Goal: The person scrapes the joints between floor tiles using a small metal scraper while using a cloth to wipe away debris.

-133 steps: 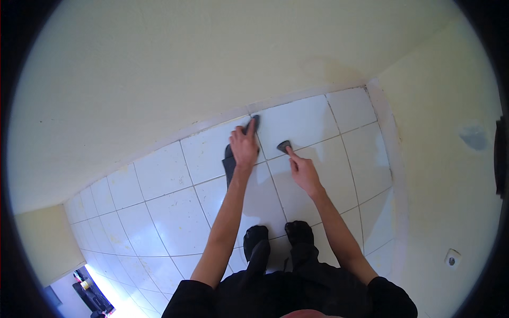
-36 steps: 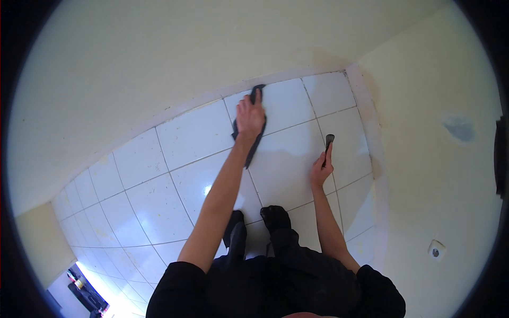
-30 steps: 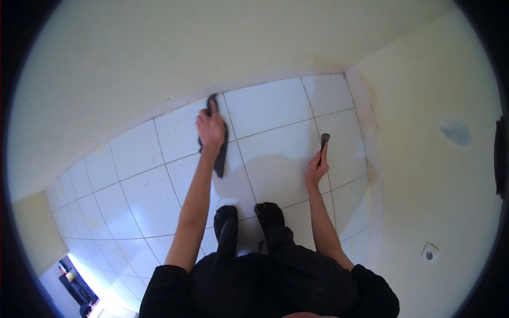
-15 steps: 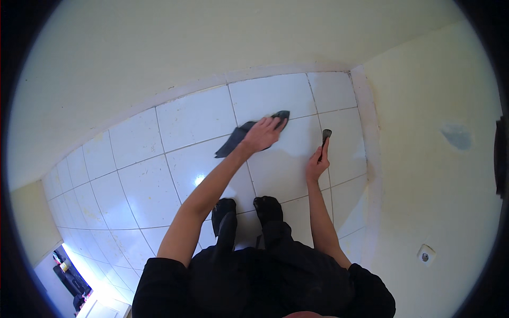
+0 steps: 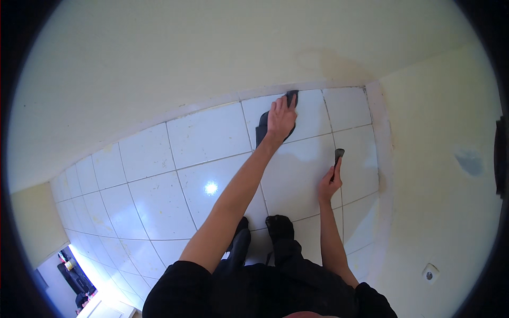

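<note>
My left hand presses a dark grey cloth against the white floor tiles, close to the foot of the far wall. One end of the cloth pokes out past the fingertips, and the rest trails under and beside the hand. Lower and to the right, my right hand is closed around a small scraper with a dark handle and a wide, flat dark end, which points away from me. Most of its handle is hidden by the fingers. The scraper appears to be held just above the tiles.
Pale yellow walls meet the floor at a far right corner. A wall socket sits low on the right wall. My feet in black socks stand on the tiles. Dark items lie beyond a bright opening at lower left.
My left hand has slid the cloth forward over the tiles toward the far wall. The right hand keeps its hold on the scraper. The whole view has shifted a little.
</note>
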A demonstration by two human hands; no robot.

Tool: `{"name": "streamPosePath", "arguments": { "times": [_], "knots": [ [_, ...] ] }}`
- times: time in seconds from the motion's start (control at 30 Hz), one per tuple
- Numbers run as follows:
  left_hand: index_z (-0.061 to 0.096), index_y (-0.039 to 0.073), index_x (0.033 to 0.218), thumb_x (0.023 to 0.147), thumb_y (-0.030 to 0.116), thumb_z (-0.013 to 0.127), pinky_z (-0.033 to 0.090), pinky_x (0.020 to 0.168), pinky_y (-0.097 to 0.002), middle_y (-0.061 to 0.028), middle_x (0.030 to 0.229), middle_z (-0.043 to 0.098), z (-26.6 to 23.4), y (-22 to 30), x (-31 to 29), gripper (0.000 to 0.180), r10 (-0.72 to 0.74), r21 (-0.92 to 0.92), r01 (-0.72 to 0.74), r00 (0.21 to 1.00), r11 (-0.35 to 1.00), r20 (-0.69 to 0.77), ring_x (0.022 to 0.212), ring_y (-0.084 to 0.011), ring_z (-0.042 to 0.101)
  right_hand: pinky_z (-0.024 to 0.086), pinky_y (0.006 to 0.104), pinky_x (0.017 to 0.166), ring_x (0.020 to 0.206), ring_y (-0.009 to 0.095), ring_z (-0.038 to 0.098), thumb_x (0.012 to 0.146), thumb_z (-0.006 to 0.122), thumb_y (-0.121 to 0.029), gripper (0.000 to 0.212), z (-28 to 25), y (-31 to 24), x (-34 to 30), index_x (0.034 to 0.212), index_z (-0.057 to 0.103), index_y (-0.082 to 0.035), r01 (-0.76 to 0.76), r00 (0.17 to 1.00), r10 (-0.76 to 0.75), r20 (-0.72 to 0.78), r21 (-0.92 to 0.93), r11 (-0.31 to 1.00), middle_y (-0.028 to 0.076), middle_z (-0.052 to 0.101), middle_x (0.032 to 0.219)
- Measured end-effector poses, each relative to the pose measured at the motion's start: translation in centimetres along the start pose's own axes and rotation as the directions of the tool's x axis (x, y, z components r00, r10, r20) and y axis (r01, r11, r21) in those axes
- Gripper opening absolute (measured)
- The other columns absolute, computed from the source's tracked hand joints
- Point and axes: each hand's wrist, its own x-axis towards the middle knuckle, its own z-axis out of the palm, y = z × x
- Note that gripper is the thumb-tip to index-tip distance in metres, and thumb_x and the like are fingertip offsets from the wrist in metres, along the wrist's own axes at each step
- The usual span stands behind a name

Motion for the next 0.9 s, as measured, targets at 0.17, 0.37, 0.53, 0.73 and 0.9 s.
{"name": "streamPosePath", "arguments": {
  "times": [0.17, 0.37, 0.53, 0.73, 0.9],
  "knots": [
    [0.053, 0.007, 0.142, 0.09, 0.024, 0.057, 0.043, 0.093, -0.0435, -0.0158, 0.115, 0.057, -2.4, -4.3, -3.6, 0.055, -0.192, 0.012, 0.191, 0.98, 0.981, 0.051, 0.105, -0.0309, 0.053, 0.03, 0.0261, 0.05, 0.057, 0.008, 0.035, 0.099, 0.048, -0.002, 0.046, 0.2, 0.7, 0.0, 0.145, 0.05, -0.003, -0.016, 1.0, 0.016, -0.016, 0.032, 0.999, -0.001, 0.043, 0.066],
    [0.052, 0.006, 0.143, 0.089, 0.019, 0.058, 0.043, 0.089, -0.0465, -0.0204, 0.111, 0.056, -5.9, -11.0, -9.2, 0.055, -0.348, 0.117, 0.349, 0.937, 0.93, -0.029, 0.099, -0.0347, 0.053, 0.031, 0.0217, 0.05, 0.056, 0.003, 0.036, 0.1, 0.048, -0.003, 0.057, -1.0, -0.1, 1.2, 0.155, 0.035, -0.008, -0.199, 0.974, 0.149, 0.172, 0.325, 0.925, -0.006, 0.044, 0.067],
    [0.053, 0.007, 0.143, 0.094, 0.018, 0.055, 0.042, 0.088, -0.0471, -0.0198, 0.11, 0.053, -6.6, -13.8, -12.0, 0.05, -0.373, 0.077, 0.382, 0.922, 0.921, -0.109, 0.097, -0.0355, 0.051, 0.042, 0.0274, 0.058, 0.061, 0.012, 0.05, 0.099, 0.054, -0.008, 0.043, -1.0, -5.9, 4.0, 0.141, 0.045, -0.005, -0.005, 0.939, -0.009, 0.343, 0.041, 0.999, 0.006, 0.057, 0.072],
    [0.055, 0.008, 0.141, 0.097, 0.019, 0.053, 0.043, 0.09, -0.0471, -0.0195, 0.11, 0.053, -6.6, -13.6, -12.2, 0.045, -0.314, -0.047, 0.311, 0.941, 0.949, -0.127, 0.095, -0.0356, 0.049, 0.051, 0.0428, 0.075, 0.089, 0.031, 0.06, 0.089, 0.065, -0.004, 0.035, 2.9, -5.5, 3.4, 0.124, 0.06, -0.003, 0.349, 0.884, -0.276, 0.378, -0.138, 0.927, 0.012, 0.061, 0.096],
    [0.056, 0.011, 0.141, 0.097, 0.018, 0.055, 0.044, 0.091, -0.0477, -0.0201, 0.11, 0.052, -6.5, -13.4, -12.1, 0.045, -0.298, -0.065, 0.291, 0.942, 0.954, -0.155, 0.096, -0.0366, 0.049, 0.049, 0.0395, 0.08, 0.087, 0.028, 0.052, 0.078, 0.064, 0.005, 0.068, 5.6, -4.2, 2.9, 0.143, 0.053, -0.009, 0.598, 0.769, -0.455, 0.448, -0.256, 0.759, 0.01, 0.054, 0.095]
  ]
}}
